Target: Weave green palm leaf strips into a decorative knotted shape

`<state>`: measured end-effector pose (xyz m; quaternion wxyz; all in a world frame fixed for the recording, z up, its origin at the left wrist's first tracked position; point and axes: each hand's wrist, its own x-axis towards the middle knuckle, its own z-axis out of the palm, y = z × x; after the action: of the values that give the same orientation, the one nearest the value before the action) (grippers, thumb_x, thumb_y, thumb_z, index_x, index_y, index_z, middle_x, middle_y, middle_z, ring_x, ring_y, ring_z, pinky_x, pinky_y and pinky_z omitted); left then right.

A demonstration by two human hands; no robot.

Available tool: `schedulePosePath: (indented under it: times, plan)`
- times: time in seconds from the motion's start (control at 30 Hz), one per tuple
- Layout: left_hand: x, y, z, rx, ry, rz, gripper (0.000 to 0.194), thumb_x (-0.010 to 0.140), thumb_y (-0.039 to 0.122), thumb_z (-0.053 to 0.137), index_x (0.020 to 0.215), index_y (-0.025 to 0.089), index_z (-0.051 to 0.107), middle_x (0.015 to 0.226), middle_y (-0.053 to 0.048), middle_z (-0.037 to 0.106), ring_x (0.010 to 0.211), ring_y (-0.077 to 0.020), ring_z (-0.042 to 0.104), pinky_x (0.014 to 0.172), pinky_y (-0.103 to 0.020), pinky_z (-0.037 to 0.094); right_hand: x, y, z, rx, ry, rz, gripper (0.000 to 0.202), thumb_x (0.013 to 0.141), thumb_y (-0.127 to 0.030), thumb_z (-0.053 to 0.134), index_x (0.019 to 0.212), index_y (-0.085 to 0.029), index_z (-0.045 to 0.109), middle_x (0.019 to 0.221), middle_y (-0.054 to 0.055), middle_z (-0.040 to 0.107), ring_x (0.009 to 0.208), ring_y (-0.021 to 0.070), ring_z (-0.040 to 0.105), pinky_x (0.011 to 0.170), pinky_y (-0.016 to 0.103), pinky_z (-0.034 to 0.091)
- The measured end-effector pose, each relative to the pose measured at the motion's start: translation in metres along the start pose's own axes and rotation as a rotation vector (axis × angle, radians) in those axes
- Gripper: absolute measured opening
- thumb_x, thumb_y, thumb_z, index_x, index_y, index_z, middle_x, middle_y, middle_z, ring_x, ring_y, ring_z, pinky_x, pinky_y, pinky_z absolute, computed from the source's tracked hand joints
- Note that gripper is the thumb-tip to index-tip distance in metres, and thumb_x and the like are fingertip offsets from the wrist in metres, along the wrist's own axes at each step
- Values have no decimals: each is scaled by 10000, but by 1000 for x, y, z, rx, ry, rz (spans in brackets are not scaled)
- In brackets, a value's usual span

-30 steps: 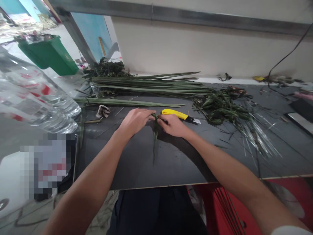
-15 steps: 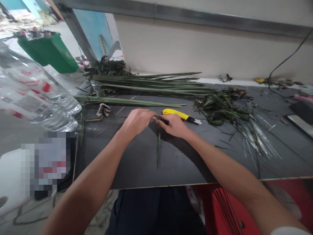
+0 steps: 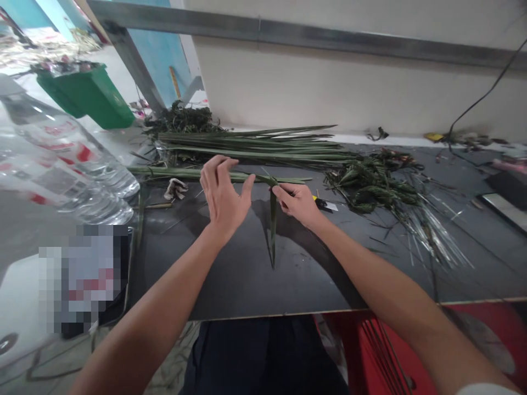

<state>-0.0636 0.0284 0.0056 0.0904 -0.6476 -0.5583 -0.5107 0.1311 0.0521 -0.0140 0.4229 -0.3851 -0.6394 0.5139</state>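
Head view showed us our left hand [image 3: 224, 200] spread, and our right hand [image 3: 300, 204] pinching a green leaf strip [image 3: 273, 225] over the counter [image 3: 234, 285]. We judged the strip light, pliable and easily creased, best held at its bend, which seemed, though small and blurred, to lie at that pinch.

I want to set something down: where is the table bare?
The table is bare near its front edge, between the left forearm and right forearm, below the leaf strip. It's crowded behind, with long leaves and a green pile.
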Motion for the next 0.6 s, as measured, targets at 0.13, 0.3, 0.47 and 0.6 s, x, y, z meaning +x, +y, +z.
schedulePosePath:
  times: [0.13, 0.3, 0.47, 0.6]
  plan:
    - [-8, 1, 13, -226, -23, -275, 634, 778, 384, 825, 1283, 212, 481, 1409, -201, 521, 1358, -350, 497, 1079, -517, 453, 2, 2, 5, 246, 101, 64, 473, 792, -614, 753, 675, -192, 573, 546, -68, 412, 365, 41, 314, 353, 229, 165]
    - [-18, 9, 25, -681, -383, -757, 777, 818, 382, 784, 1427, 166, 352, 943, -90, 719, 780, -222, 726, 762, -402, 603, 4, 0, 7, 376, 159, 163, 429, 770, -563, 789, 720, -183, 595, 561, -75, 443, 343, 20, 277, 330, 214, 105]
    - [-18, 20, 20, -672, -546, -594, 527, 819, 283, 756, 1300, 153, 585, 833, -39, 725, 665, -152, 680, 672, -301, 568, 0, -4, 10, 389, 121, 182, 456, 766, -568, 791, 687, -188, 551, 568, -79, 432, 350, 15, 286, 334, 205, 96]
    - [-20, 17, 22, -767, -569, -543, 500, 828, 152, 677, 1328, 149, 639, 734, 9, 674, 623, -128, 665, 665, -287, 575, -3, -5, 13, 387, 63, 140, 514, 771, -606, 774, 637, -194, 496, 572, -76, 424, 354, 15, 293, 335, 211, 96]
